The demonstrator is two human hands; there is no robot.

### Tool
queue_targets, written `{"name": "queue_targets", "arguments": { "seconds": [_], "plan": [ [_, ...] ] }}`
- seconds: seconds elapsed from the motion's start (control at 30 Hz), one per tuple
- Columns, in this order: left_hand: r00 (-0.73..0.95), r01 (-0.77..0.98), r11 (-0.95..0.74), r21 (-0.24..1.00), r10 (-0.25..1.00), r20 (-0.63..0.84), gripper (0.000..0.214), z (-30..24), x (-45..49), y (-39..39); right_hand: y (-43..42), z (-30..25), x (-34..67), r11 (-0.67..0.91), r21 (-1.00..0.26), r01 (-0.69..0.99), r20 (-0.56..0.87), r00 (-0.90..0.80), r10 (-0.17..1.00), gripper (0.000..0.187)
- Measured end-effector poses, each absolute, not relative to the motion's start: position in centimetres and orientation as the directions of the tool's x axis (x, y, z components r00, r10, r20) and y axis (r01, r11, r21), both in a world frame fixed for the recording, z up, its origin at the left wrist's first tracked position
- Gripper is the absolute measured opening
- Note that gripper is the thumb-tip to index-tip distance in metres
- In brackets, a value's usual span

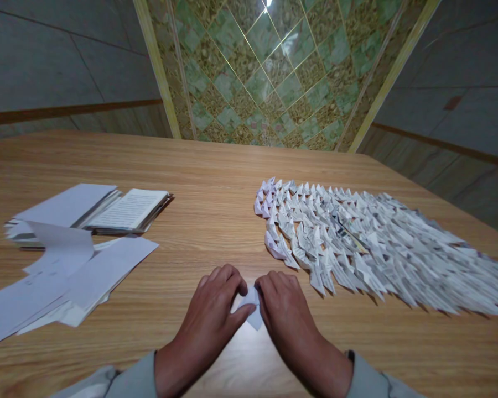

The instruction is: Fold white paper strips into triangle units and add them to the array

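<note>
Between my two hands, low over the wooden table, is a small piece of folded white paper. My left hand grips its left side, fingers curled and thumb pressed along the near face. My right hand has its fingers bent round the right edge, and covers part of it. To the right stand many folded paper boats in close rows, most of printed paper and a few at the left end plain pale ones.
Loose white sheets lie spread at the left. Behind them are a paper stack and a pile of printed pages. Beyond the table's far edge rises a wall with a green and brown tiled panel.
</note>
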State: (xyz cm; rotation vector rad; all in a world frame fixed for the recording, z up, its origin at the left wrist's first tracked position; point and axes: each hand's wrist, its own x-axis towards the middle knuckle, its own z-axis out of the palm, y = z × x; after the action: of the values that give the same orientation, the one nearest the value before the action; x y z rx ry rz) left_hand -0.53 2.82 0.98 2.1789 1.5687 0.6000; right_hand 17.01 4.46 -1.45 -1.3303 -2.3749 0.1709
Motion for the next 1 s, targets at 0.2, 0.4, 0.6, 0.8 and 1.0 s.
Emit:
{"name": "queue_targets", "arguments": {
  "seconds": [0.2,0.4,0.6,0.8,1.0],
  "plan": [
    [0.299,0.696,-0.342,0.631,0.937,0.178,0.013,-0.1,-0.5,2.9,3.9,0.6,17.6,0.499,-0.495,0.711,0.221,-0.452,0.864,0.014],
    [0.298,0.617,-0.347,0.706,0.934,0.199,0.010,-0.5,-0.8,2.8,4.0,1.0,18.5,0.438,-0.671,0.598,0.172,-0.449,0.877,0.018],
    [0.192,0.435,-0.221,0.873,0.970,0.150,0.016,0.1,-0.8,2.3,4.0,1.0,18.6,0.371,-0.796,0.478,0.157,-0.429,0.889,0.013],
    [0.175,0.220,-0.136,0.966,0.980,0.098,0.015,0.7,-1.1,1.7,3.6,1.6,18.4,0.275,-0.887,0.371,0.113,-0.404,0.908,0.016],
    [0.050,0.084,0.002,0.996,0.999,-0.006,0.016,1.0,-1.4,1.9,3.4,1.9,18.3,0.173,-0.920,0.351,0.029,-0.379,0.925,0.013]
  ]
}}
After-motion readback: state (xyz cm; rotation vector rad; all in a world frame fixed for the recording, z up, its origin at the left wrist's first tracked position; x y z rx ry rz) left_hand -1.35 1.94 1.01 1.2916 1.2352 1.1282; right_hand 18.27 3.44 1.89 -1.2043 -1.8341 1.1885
